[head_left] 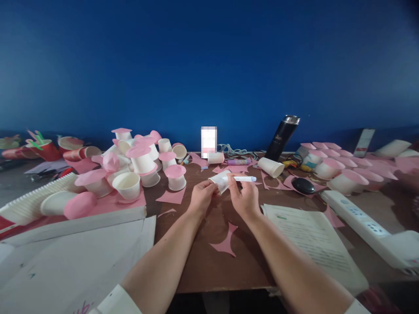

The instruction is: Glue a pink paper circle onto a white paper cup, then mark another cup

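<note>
White paper cup (220, 180) between left hand (202, 197) and right hand (244, 197), both gripping.

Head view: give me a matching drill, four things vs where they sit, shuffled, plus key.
Things:
1. white paper cup
2. black flask
3. power strip
4. glue stick

Places:
A. right hand
B. leaning at the blue wall
C. flat on the table, right side
D. left hand

Pairs: 1-D, 2-B, 3-C, 4-A

Black flask (281, 136), power strip (363, 218)
</note>
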Tool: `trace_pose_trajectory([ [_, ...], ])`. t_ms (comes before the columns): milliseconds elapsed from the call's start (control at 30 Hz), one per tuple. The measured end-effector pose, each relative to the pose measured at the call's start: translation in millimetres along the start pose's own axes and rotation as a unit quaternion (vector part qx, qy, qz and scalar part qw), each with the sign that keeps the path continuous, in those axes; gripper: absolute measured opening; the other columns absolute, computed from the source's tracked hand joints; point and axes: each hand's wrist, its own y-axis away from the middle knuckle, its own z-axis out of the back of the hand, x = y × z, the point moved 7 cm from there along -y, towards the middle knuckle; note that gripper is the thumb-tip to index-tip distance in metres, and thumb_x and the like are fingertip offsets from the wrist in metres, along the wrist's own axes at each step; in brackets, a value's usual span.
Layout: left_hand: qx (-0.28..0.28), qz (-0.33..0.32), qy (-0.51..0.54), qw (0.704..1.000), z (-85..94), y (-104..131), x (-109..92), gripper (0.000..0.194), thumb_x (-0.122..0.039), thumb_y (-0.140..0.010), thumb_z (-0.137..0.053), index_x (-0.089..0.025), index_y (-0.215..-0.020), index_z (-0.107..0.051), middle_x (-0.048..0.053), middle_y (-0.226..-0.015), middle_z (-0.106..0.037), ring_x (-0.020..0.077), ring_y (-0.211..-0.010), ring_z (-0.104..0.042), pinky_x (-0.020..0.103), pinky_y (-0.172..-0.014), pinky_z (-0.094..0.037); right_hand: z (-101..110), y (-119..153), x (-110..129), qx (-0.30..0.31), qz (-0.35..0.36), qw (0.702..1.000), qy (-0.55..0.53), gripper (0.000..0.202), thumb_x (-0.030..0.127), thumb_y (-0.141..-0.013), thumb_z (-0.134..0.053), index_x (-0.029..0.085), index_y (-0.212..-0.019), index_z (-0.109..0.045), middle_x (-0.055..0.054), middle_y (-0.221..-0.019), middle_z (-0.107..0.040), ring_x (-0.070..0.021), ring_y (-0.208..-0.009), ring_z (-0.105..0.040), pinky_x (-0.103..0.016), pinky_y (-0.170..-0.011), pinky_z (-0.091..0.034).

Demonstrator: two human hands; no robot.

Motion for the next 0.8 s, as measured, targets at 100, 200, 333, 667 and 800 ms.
trace_pose_trajectory([
  [100,0.008,0.008,0.010,1.000,-3.0,2,0,0.017,-0.026,-0.061,-0.065,-0.015,-0.052,-0.056,-0.001,-0.053,-0.053,0.0089,-0.050,-0.049,0.021,-0.052,-0.040,0,0,0,0.001,-0.001,1.000,-0.003,0.031,0.039,-0.091,-0.045,0.018,-0.094,-0.067,-0.010,-0.090,-0.071,-0.0236,-0.088,-0.065,-0.034,-0.079,-0.049],
  [200,-0.011,0.006,0.038,0.999,0.4,0,0,0.017,-0.025,-0.061,-0.066,-0.014,-0.053,-0.056,-0.001,-0.053,-0.052,0.0077,-0.050,-0.048,0.020,-0.053,-0.041,0,0,1,0.006,-0.001,1.000,-0.014,0.029,0.037,-0.092,-0.045,0.018,-0.093,-0.067,-0.010,-0.090,-0.071,-0.0227,-0.088,-0.065,-0.033,-0.079,-0.048],
  [333,-0.038,0.015,0.075,0.996,6.5,-4,4,0.018,-0.026,-0.060,-0.068,-0.014,-0.054,-0.056,-0.002,-0.054,-0.052,0.0071,-0.052,-0.048,0.021,-0.056,-0.043,-2,0,2,0.015,0.002,1.000,-0.025,0.028,0.036,-0.092,-0.045,0.018,-0.091,-0.067,-0.010,-0.092,-0.071,-0.0224,-0.086,-0.064,-0.034,-0.079,-0.048],
  [667,-0.053,0.027,0.118,0.991,9.1,-5,2,0.019,-0.025,-0.055,-0.071,-0.014,-0.057,-0.055,-0.002,-0.055,-0.051,0.0079,-0.053,-0.049,0.021,-0.055,-0.044,-4,2,-1,0.017,-0.011,0.999,-0.030,0.028,0.037,-0.091,-0.047,0.017,-0.090,-0.067,-0.009,-0.087,-0.071,-0.0227,-0.083,-0.064,-0.034,-0.077,-0.048],
  [800,-0.052,0.025,0.136,0.989,9.9,-6,2,0.020,-0.024,-0.055,-0.070,-0.014,-0.056,-0.053,-0.003,-0.054,-0.049,0.0076,-0.053,-0.048,0.021,-0.053,-0.042,-4,2,-2,0.016,-0.016,0.999,-0.026,0.029,0.038,-0.091,-0.047,0.017,-0.091,-0.067,-0.009,-0.088,-0.071,-0.0229,-0.081,-0.065,-0.034,-0.076,-0.048],
])
